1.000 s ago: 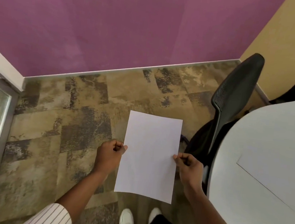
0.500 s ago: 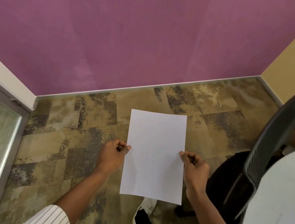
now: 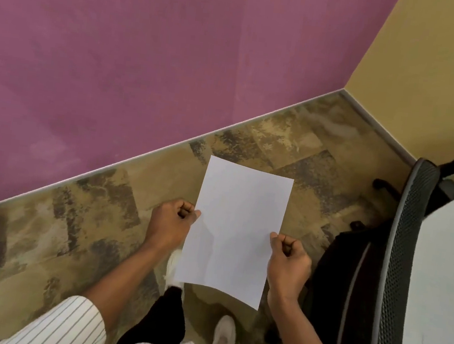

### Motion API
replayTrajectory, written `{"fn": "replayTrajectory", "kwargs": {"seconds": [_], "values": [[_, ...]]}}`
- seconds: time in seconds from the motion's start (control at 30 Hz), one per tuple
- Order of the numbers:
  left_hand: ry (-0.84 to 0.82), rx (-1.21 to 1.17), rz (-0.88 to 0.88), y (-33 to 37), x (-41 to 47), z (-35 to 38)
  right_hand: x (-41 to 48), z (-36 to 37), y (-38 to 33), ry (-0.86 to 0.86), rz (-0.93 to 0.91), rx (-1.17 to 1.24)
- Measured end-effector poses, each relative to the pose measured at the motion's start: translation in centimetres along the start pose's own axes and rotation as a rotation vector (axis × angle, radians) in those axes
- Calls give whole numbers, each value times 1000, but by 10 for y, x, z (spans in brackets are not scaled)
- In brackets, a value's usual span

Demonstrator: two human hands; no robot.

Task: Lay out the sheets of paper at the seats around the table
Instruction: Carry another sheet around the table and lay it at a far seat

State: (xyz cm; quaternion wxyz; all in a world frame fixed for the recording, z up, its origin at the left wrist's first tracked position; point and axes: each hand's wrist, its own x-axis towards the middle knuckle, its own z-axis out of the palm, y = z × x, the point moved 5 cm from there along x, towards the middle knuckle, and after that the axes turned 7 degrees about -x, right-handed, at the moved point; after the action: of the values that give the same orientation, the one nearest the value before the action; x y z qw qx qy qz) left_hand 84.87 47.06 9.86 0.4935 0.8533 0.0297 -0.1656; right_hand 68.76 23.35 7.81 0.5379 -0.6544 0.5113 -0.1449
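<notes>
No readable text anywhere; the sheet of paper (image 3: pixel 237 230) looks blank

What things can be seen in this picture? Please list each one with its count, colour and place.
sheet of paper: one, white, held in the air above the floor, centre
table: one, white, right edge
office chair: one, black mesh back, right, beside the table
carpet floor: one, mottled tan and dark brown, lower half
purple wall: one, top left
yellow wall: one, top right
skirting strip: one, pale, along the foot of the walls
shoes: two, white, below the paper
striped sleeve: one, white with dark lines, bottom left
left hand: pinches the paper's left edge
right hand: pinches the paper's right edge
</notes>
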Motion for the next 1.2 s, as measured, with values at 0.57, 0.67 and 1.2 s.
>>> {"fn": "replayTrajectory", "kwargs": {"seconds": [0.57,0.67,1.2], "values": [[-462,134,329,160,266,53,105,84,-123,408,154,161],[-503,134,380,188,295,64,119,91,-137,442,171,211],[-692,245,503,294,381,220,261,49,-162,579,210,313]]}}
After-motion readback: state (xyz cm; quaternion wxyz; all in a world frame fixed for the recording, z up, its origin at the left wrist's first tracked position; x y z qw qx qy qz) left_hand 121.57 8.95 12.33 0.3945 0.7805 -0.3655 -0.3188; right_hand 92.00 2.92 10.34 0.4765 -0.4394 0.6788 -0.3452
